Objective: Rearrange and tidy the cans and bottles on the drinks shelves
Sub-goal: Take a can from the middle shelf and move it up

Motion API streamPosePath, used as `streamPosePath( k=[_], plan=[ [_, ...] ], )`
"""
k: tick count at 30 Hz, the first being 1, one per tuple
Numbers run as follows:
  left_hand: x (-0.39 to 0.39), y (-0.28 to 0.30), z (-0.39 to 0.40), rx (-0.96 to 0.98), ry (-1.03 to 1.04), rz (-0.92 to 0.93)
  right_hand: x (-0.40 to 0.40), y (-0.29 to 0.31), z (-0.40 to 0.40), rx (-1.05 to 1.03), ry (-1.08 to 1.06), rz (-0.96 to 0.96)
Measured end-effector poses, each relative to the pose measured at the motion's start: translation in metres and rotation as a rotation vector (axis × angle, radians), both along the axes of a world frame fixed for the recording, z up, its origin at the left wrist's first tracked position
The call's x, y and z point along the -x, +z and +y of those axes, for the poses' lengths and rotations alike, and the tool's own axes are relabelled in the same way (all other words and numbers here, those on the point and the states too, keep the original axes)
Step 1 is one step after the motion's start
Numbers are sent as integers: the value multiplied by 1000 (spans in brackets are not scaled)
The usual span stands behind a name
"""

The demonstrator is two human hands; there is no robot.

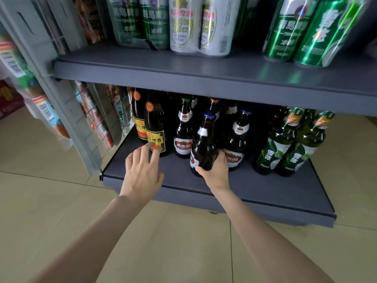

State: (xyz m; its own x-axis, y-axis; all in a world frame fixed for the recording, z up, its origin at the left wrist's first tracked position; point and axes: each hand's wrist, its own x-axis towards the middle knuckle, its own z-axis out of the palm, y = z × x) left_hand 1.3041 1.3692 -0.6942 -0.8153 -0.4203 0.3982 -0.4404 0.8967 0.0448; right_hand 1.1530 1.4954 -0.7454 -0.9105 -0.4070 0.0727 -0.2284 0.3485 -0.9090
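Note:
On the bottom grey shelf [265, 190] stand brown beer bottles. My right hand [216, 172] grips a brown bottle with a blue cap [204, 144] near its base; it leans slightly left, in front of the row. My left hand [142, 170] is open, fingers spread, fingertips touching the yellow label of a dark bottle [155, 129] at the left of the shelf. A second yellow-label bottle [138, 119] stands behind it. Two red-and-white-label brown bottles [183, 135] [237, 139] flank the held one. Two green bottles [285, 144] stand at the right.
The upper shelf [204, 78] carries shrink-wrapped packs of green cans [142, 21], white cans [200, 25] and more green cans [306, 31]. A wire grid side panel [95, 127] closes the left end. Packaged goods hang at the far left. Beige floor tiles lie below.

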Motion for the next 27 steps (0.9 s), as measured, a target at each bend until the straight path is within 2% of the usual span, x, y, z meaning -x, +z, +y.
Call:
streamPosePath(
  k=[7, 12, 17, 22, 27],
  plan=[
    [10, 2, 20, -6, -42, 33, 14, 10, 49, -52, -61, 89],
    [30, -3, 44, -34, -116, 20, 27, 9, 91, -10, -295, 119],
    [48, -12, 63, -48, -169, -17, 73, -5, 146, -21, -577, -33],
    [70, -21, 82, -65, -235, -38, 112, -8, 166, -47, -576, -137],
    [92, -24, 87, -12, -282, 16, 142, -8, 163, -47, -546, -110]
  ],
)
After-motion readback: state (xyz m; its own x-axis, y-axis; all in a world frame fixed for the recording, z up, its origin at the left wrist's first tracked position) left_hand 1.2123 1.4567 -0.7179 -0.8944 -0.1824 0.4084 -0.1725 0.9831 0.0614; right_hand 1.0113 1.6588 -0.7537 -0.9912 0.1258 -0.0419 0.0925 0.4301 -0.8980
